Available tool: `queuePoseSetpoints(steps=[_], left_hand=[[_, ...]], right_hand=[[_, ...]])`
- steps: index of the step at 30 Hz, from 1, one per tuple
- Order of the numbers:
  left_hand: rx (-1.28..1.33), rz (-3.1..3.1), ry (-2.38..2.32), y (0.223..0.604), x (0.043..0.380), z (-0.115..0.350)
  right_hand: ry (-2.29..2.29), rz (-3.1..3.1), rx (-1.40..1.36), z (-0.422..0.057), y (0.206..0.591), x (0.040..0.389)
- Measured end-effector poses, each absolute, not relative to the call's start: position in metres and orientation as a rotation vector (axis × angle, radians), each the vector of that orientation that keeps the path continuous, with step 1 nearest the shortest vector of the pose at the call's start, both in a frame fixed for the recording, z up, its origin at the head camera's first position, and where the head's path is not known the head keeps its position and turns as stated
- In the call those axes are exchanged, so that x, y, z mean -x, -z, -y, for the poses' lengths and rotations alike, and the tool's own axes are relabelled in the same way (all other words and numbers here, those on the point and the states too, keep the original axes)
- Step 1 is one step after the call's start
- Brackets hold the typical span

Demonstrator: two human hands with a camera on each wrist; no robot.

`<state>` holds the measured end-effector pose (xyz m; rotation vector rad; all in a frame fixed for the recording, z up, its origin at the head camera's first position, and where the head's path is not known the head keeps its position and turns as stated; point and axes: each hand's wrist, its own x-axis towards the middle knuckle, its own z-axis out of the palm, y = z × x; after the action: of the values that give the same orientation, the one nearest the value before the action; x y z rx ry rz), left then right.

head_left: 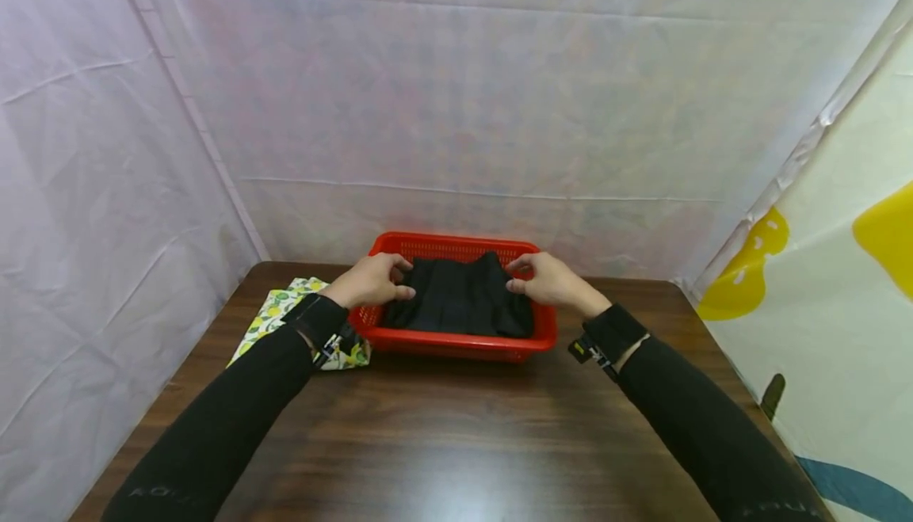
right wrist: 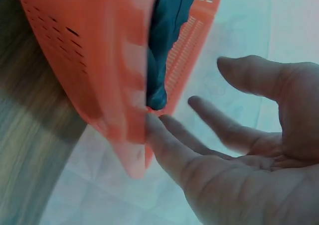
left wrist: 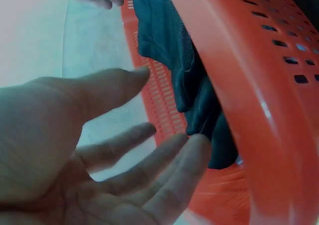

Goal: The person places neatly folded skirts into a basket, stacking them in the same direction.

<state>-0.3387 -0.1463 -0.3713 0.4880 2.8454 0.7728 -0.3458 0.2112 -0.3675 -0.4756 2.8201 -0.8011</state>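
Note:
A folded black cloth garment (head_left: pixel 460 300) lies inside a red plastic basket (head_left: pixel 449 344) with slotted walls. My left hand (head_left: pixel 372 279) hovers over the basket's left side, fingers spread and relaxed, fingertips close to the garment's left edge. In the left wrist view, the garment (left wrist: pixel 159 31) shows stacked folds at its edge, and nothing sits between thumb and fingers. Over the right side, my right hand (head_left: pixel 548 278) is held with fingers loosely apart and holds nothing. The right wrist view has its fingers right at the basket's rim (right wrist: pixel 134 85), beside the dark folds (right wrist: pixel 167 41).
A folded cloth with a yellow and green lemon print (head_left: pixel 267 320) lies left of the basket, partly under my left forearm. The brown wooden table (head_left: pixel 456 435) extends toward me. A white fabric wall (head_left: pixel 464 110) stands right behind the basket.

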Motion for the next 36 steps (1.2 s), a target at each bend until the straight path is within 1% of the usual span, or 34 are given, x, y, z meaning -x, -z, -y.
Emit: queuePoseSetpoints(steps=[16, 23, 29, 36], left_hand=[[-0.730, -3.081, -0.730, 0.383, 0.302, 0.148], [-0.733, -3.171, -0.722, 0.391, 0.284, 0.154], [-0.725, -3.226, -0.749, 0.399, 0.271, 0.169], [-0.611, -3.256, -0.800, 0.408, 0.268, 0.194]], right_hand=[[0.980, -2.994, 0.778, -0.235, 0.398, 0.315], [0.948, -3.074, 0.944, -0.239, 0.408, 0.299], [0.944, -3.100, 1.001, -0.243, 0.414, 0.284], [0.987, -3.109, 1.054, -0.242, 0.421, 0.270]])
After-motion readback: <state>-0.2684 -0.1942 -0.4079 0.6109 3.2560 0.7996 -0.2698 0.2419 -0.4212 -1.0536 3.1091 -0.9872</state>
